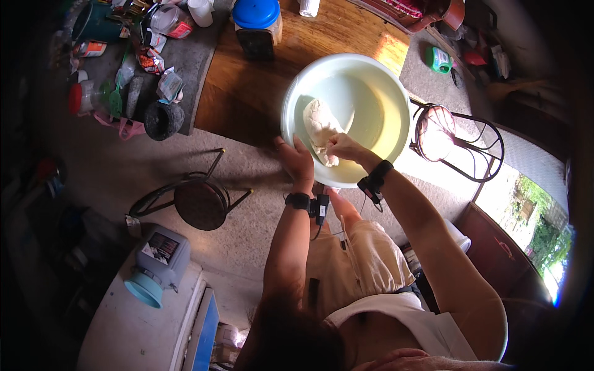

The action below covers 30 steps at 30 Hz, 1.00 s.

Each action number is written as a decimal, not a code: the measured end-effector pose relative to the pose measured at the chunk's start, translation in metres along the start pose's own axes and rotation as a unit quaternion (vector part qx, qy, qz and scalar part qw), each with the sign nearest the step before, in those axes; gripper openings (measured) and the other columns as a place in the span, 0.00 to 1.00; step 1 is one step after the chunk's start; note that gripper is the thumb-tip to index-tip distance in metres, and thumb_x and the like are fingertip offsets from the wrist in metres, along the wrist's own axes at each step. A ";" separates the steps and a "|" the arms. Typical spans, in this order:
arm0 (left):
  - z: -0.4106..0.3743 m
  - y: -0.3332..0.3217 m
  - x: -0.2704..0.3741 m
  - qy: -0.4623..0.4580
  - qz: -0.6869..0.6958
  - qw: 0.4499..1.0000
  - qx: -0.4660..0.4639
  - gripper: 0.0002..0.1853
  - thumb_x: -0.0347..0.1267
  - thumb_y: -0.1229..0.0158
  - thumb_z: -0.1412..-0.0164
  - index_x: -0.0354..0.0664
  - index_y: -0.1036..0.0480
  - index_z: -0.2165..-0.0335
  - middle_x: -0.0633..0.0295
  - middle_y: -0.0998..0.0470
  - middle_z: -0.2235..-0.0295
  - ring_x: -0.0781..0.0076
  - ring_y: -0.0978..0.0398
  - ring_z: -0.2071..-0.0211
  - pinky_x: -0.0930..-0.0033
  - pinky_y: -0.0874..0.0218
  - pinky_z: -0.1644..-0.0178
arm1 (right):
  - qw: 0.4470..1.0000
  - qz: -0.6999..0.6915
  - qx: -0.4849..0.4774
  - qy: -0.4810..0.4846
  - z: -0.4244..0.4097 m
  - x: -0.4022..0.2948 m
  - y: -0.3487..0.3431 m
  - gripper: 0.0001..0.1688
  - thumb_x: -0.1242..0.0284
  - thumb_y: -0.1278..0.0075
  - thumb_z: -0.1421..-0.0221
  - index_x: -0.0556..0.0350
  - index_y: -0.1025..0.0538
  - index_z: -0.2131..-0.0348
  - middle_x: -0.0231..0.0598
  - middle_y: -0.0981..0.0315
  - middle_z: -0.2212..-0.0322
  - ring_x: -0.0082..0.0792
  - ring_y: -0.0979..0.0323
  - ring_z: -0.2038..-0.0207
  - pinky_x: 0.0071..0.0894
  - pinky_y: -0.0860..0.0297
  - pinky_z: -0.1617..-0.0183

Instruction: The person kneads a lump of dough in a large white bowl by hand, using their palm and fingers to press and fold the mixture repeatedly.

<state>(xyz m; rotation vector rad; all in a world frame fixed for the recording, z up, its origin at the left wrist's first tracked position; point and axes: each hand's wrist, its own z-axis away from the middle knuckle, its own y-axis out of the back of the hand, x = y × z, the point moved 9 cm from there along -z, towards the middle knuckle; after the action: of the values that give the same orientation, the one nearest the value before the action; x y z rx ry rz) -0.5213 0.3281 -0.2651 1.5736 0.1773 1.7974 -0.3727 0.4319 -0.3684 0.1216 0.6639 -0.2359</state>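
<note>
A long lump of pale dough (319,121) lies against the left side inside a large, light-coloured round basin (345,60). The knuckles of my right hand (345,147), curled into a fist, press on the near end of the dough. My left hand (297,160) grips the near left rim of the basin from outside, its thumb up at the rim and its other fingers partly hidden. The basin stands at the near right edge of a wooden table (241,92). Both wrists wear black straps with small devices.
A blue-lidded container (256,16) stands on the table beyond the basin. Left of it are a stone mortar (164,120), a pestle (134,96), jars and packets. A round stool (201,204) stands at the left, and a metal-framed chair (436,132) at the right of the basin.
</note>
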 end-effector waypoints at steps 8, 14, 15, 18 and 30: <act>0.005 -0.007 -0.004 0.044 0.035 0.998 -0.019 0.16 0.33 0.48 0.39 0.31 0.36 0.58 0.38 0.25 0.64 0.41 0.25 0.61 0.52 0.35 0.57 | 0.994 0.044 0.090 -0.039 -0.006 -0.002 0.012 0.17 0.69 0.44 0.64 0.56 0.20 0.69 0.41 0.22 0.72 0.31 0.24 0.69 0.28 0.31 0.64; -0.004 0.018 -0.009 0.004 0.052 0.999 0.010 0.21 0.43 0.53 0.33 0.31 0.35 0.62 0.40 0.23 0.71 0.41 0.23 0.68 0.52 0.33 0.68 | 0.991 -0.042 0.079 -0.100 0.007 -0.049 0.086 0.21 0.70 0.51 0.49 0.60 0.27 0.55 0.36 0.27 0.72 0.25 0.29 0.73 0.24 0.31 0.73; -0.002 0.002 -0.010 0.015 0.075 0.997 -0.019 0.20 0.42 0.55 0.33 0.31 0.35 0.61 0.40 0.24 0.70 0.44 0.24 0.67 0.54 0.34 0.66 | 0.966 0.002 0.244 -0.084 0.006 -0.032 0.149 0.23 0.72 0.54 0.48 0.61 0.29 0.52 0.44 0.24 0.67 0.34 0.25 0.67 0.32 0.27 0.67; 0.002 -0.018 -0.008 0.008 0.081 0.994 -0.075 0.20 0.41 0.59 0.30 0.30 0.36 0.60 0.41 0.26 0.68 0.49 0.25 0.66 0.57 0.36 0.62 | 0.902 0.224 0.354 -0.105 -0.030 -0.039 0.205 0.21 0.71 0.54 0.48 0.67 0.27 0.56 0.63 0.27 0.58 0.54 0.27 0.53 0.46 0.30 0.50; 0.000 0.004 -0.021 0.010 0.066 0.998 -0.018 0.22 0.41 0.59 0.31 0.28 0.37 0.56 0.37 0.26 0.67 0.43 0.25 0.65 0.54 0.36 0.61 | 0.877 0.365 0.199 0.240 -0.019 -0.169 -0.029 0.26 0.76 0.49 0.59 0.68 0.29 0.56 0.60 0.31 0.56 0.55 0.33 0.49 0.43 0.36 0.45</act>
<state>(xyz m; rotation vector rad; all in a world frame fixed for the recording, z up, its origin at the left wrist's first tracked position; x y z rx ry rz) -0.5231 0.3132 -0.2798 1.5744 0.0502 1.9063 -0.5204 0.4370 -0.2795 0.8330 1.0081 0.4132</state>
